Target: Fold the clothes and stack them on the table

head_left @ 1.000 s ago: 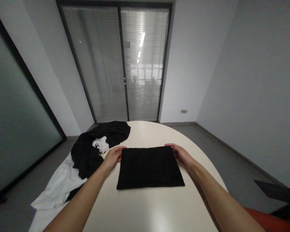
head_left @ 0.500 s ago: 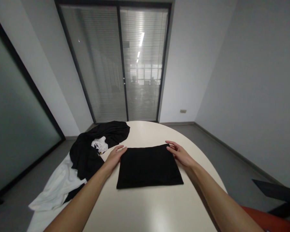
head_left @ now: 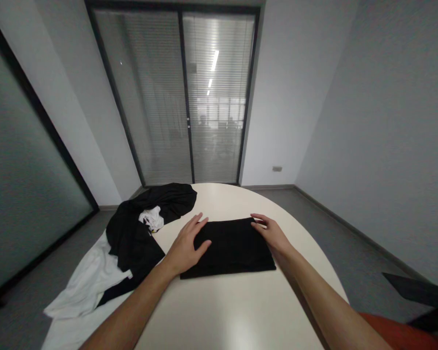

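Observation:
A folded black cloth [head_left: 237,245] lies flat on the white round table [head_left: 226,311] in front of me. My left hand [head_left: 188,243] rests palm down on the cloth's left part, fingers stretched out and spread. My right hand [head_left: 272,233] lies at the cloth's right edge, fingers extended along its far right corner. Neither hand grips anything.
A heap of black clothes [head_left: 146,228] with a white piece [head_left: 153,218] in it lies at the table's left, and white fabric [head_left: 85,287] hangs over the left edge. A red seat [head_left: 405,335] and a dark object [head_left: 419,291] are at the lower right. Blinds-covered glass doors [head_left: 182,97] stand beyond.
My left hand has moved from the cloth's left edge onto its top, palm flat. The cloth now looks narrower, its left side covered. The right hand has barely moved.

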`<state>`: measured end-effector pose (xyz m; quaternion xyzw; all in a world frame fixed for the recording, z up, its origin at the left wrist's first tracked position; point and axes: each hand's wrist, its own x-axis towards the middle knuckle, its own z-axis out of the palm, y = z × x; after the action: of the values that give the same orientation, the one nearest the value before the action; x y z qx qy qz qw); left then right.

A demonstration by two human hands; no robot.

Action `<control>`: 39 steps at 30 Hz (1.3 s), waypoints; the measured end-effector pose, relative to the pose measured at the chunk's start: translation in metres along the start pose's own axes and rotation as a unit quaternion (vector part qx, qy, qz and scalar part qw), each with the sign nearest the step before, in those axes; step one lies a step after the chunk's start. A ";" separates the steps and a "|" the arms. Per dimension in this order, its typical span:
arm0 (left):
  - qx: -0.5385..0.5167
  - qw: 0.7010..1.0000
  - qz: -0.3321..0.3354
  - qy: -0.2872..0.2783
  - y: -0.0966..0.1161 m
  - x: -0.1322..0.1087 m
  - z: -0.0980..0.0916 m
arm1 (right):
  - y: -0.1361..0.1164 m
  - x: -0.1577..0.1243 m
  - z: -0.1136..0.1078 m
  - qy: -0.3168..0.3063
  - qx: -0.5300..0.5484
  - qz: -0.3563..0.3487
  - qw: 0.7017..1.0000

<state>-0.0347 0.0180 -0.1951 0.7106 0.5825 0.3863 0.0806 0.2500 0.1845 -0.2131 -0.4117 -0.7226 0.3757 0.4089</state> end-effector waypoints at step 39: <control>0.090 0.995 -0.039 -0.018 -0.034 0.005 0.005 | -0.068 -0.057 -0.006 -0.306 -0.391 -0.070 0.865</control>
<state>-0.0570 0.0350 -0.2154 0.6986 0.6406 0.3161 0.0416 0.2546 0.1087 -0.1666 -0.3504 -0.9261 0.1401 -0.0017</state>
